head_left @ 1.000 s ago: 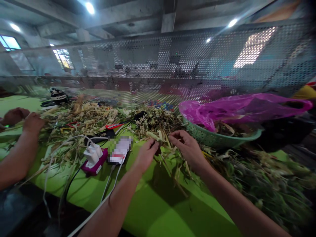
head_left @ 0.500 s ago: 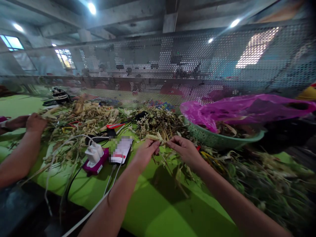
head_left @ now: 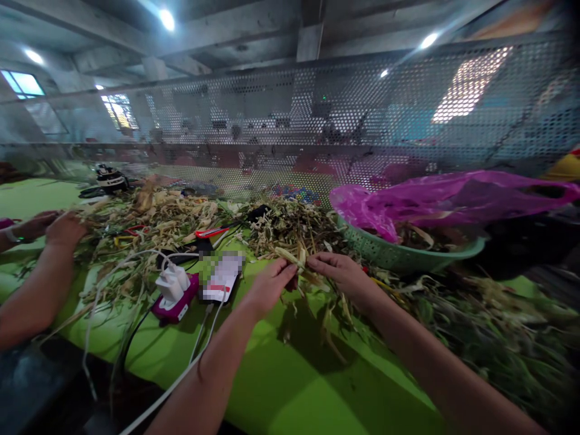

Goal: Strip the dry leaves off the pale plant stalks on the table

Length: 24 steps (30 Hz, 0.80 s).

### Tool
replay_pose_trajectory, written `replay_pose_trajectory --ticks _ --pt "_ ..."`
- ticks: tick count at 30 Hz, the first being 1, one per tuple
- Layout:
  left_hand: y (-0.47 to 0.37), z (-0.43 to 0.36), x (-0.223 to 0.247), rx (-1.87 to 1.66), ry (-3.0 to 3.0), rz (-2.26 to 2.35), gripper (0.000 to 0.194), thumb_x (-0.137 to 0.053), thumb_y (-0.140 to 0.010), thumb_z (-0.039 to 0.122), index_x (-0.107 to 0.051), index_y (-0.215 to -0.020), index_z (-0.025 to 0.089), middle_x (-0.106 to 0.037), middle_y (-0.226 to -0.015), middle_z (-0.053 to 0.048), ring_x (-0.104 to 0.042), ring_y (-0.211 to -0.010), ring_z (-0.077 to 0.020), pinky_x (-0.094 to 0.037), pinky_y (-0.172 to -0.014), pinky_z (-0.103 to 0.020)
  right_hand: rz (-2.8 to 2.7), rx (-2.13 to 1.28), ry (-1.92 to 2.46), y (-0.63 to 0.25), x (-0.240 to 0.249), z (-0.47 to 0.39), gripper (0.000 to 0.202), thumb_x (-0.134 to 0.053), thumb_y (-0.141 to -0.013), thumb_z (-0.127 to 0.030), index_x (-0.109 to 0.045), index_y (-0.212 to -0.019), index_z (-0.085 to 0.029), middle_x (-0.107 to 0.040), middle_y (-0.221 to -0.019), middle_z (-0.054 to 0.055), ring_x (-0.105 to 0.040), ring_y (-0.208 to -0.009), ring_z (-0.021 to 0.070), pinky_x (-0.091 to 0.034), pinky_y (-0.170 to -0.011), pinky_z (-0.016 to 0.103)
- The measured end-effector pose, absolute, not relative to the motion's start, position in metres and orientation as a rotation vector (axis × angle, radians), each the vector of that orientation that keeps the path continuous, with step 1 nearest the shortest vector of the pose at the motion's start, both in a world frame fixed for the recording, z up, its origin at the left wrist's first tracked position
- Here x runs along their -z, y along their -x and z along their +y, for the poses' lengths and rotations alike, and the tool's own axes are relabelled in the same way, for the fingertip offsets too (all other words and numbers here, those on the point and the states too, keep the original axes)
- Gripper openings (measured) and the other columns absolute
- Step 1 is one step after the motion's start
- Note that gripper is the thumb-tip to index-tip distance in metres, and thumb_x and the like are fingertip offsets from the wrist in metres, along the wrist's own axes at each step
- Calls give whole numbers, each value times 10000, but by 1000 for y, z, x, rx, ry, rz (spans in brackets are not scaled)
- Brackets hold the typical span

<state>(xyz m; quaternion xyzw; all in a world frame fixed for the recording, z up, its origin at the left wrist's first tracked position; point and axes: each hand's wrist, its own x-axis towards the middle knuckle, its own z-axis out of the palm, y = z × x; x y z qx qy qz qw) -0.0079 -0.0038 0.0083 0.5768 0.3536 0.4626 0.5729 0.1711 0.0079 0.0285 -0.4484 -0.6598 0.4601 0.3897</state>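
Observation:
My left hand [head_left: 274, 283] pinches a pale dried plant piece [head_left: 290, 256] above the green table. Close beside it on the right, my right hand [head_left: 338, 270] has its fingers pressed together at the piece's other side; what lies between the fingertips is too small to tell. Thin dry strands hang down below both hands. Just behind them sits a heap of dried plant bits [head_left: 294, 226].
A green basket [head_left: 408, 257] under a pink plastic bag [head_left: 448, 196] stands right. Left are a phone [head_left: 229, 272], a purple power strip [head_left: 176, 308], white cables and red-handled cutter [head_left: 212, 232]. Another person's hands [head_left: 66, 229] work far left. Leafy stalks [head_left: 493, 338] lie right.
The pale piece between my hands has turned and shows more of its length. My right hand has shifted slightly, and fewer stems hang below. The other person's hands have moved a little apart.

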Motion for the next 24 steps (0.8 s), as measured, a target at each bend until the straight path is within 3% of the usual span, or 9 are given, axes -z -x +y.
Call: replay_pose_trajectory --ticks 3,8,11,17,21,24 --pt "5 -6 -9 -1027 -1430 826 249 -548 -815 408 -608 -783 169 -486 -624 13 -421 -589 -122 -327 -575 -255 -1544 -1289 1067 -166 -29 5 270 -666 -718 -454 -663 -741 -186 -621 -683 -16 -556 -645 148 -416 -643 269" --pt "2 -7 -8 -1041 -1543 804 258 -563 -816 407 -663 -874 177 -552 -675 -8 -494 -699 -160 -370 -663 -269 -1459 -1152 1069 -161 -26 6 255 -719 -672 -398 -596 -646 -176 -505 -601 -53 -451 -573 99 -365 -592 237" --pt "2 -8 -9 -1037 -1561 784 260 -567 -816 414 -666 -866 180 -592 -725 -25 -528 -792 -186 -396 -737 -285 -1420 -1053 1107 -161 -21 9 246 -695 -685 -395 -581 -652 -179 -513 -612 -44 -456 -583 110 -373 -599 249" --pt "3 -7 -9 -983 -1668 831 268 -525 -833 422 -632 -862 178 -612 -801 -29 -523 -761 -170 -407 -711 -280 -1456 -904 1132 -164 -16 14 206 -662 -715 -375 -574 -701 -189 -521 -635 -32 -480 -597 130 -391 -592 262" --pt "2 -2 -1 -942 -1794 920 245 -493 -841 384 -620 -815 177 -626 -810 -36 -532 -763 -175 -417 -725 -285 -1677 -669 1101 -170 -24 14 292 -675 -722 -288 -629 -1003 -222 -628 -897 20 -566 -820 182 -437 -768 314" --pt "0 0 3 -924 -1820 910 232 -493 -835 354 -634 -920 190 -650 -878 -38 -548 -812 -185 -424 -750 -283 -1872 -546 1084 -171 -31 12 158 -648 -766 -297 -689 -906 -235 -638 -1057 53 -553 -1028 223 -372 -941 388"
